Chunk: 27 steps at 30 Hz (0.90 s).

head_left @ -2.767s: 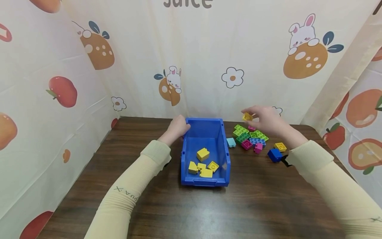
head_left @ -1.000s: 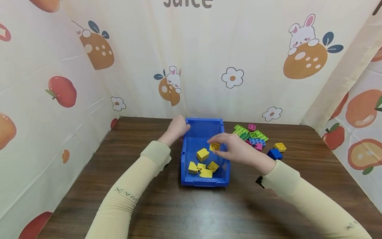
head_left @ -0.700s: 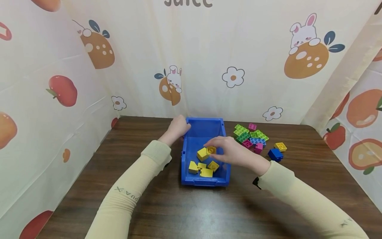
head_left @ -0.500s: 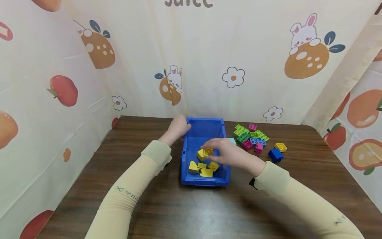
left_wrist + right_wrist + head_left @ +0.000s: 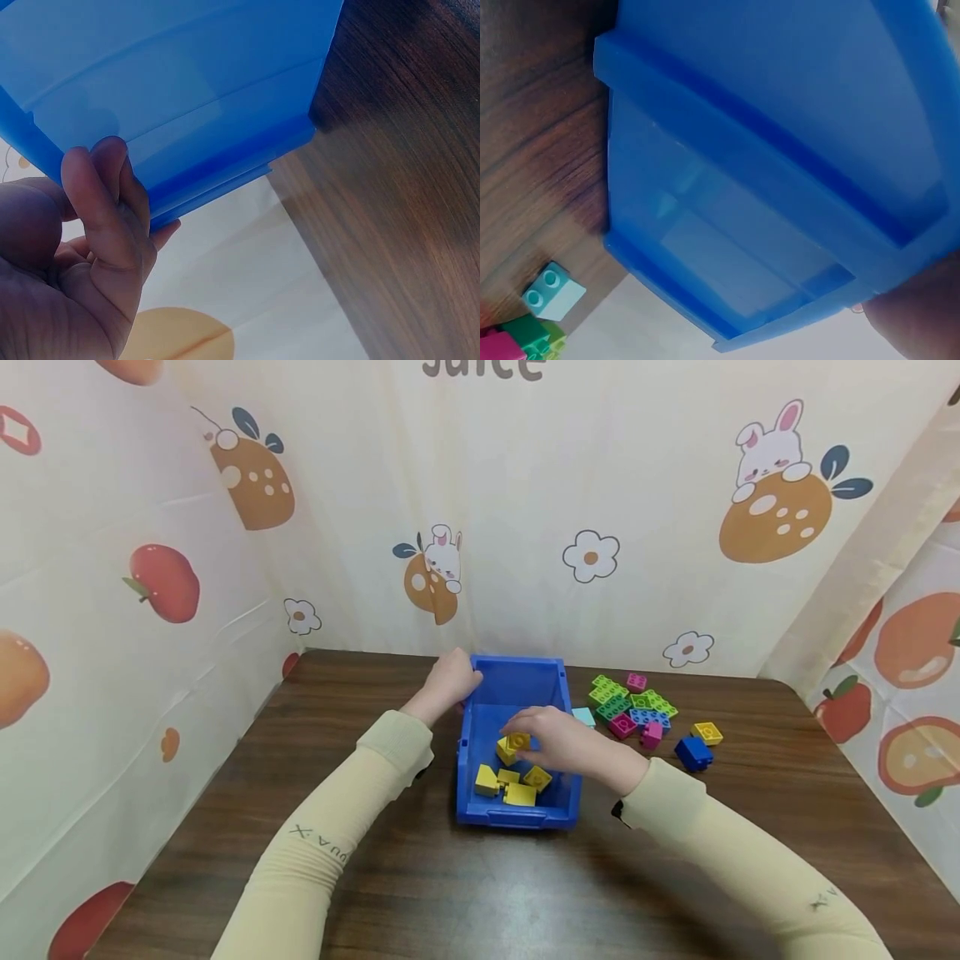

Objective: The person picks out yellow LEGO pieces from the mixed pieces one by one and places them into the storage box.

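Note:
A blue plastic bin (image 5: 517, 817) stands on the table with several yellow toy bricks (image 5: 519, 794) in its front part. My left hand (image 5: 450, 678) grips the rim at its back left corner; the left wrist view shows the fingers (image 5: 105, 217) curled at the bin's side wall (image 5: 225, 82). Inside the bin, my right hand (image 5: 558, 739) pinches a yellow building brick (image 5: 518, 741), its hollow underside showing, right over another yellow brick (image 5: 504, 752). The right wrist view shows mostly the bin's outer side (image 5: 727, 172), which hides the held brick.
Right of the bin lies a loose group of green bricks (image 5: 613, 707), magenta bricks (image 5: 622, 725) and a blue flat brick (image 5: 649, 718). A light blue brick (image 5: 583, 717) sits near the bin wall. Farther right are a dark blue brick (image 5: 693, 753) and a yellow brick (image 5: 707, 732). A printed curtain (image 5: 510, 593) hangs behind.
My right hand has carried the yellow brick from above the brick group leftward and down into the bin, lately shifting only slightly. The left hand has stayed at the bin's corner.

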### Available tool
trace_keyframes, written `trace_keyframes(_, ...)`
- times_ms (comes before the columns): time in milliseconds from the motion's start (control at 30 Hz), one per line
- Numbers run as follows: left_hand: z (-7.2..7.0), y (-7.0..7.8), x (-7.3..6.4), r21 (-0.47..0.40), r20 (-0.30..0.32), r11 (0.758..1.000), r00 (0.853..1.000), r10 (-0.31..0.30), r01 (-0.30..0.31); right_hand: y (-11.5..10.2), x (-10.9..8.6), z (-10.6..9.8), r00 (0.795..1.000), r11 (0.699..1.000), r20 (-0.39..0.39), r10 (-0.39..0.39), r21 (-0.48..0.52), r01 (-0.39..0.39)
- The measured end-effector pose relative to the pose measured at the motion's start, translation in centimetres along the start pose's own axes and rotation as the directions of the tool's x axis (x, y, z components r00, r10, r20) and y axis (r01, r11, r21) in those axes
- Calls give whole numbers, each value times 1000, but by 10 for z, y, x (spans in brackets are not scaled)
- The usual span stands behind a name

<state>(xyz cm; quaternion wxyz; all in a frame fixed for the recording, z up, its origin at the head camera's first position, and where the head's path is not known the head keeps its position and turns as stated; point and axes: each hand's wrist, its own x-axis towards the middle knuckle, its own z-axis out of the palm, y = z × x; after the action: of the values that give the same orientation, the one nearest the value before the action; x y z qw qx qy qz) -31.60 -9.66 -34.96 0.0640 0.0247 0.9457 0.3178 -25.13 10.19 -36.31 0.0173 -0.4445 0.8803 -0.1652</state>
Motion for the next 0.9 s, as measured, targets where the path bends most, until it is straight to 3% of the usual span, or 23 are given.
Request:
trace_keyframes(400,0,0,-2,-9,-9,1000,1000,16,-16,5,15,3,990,998,131,43,-47,-37)
trace_keyframes(900,2,-2,1,-10,-2,1000,1000,12,-12,4,29,7,954,982,269,129,-167,-86)
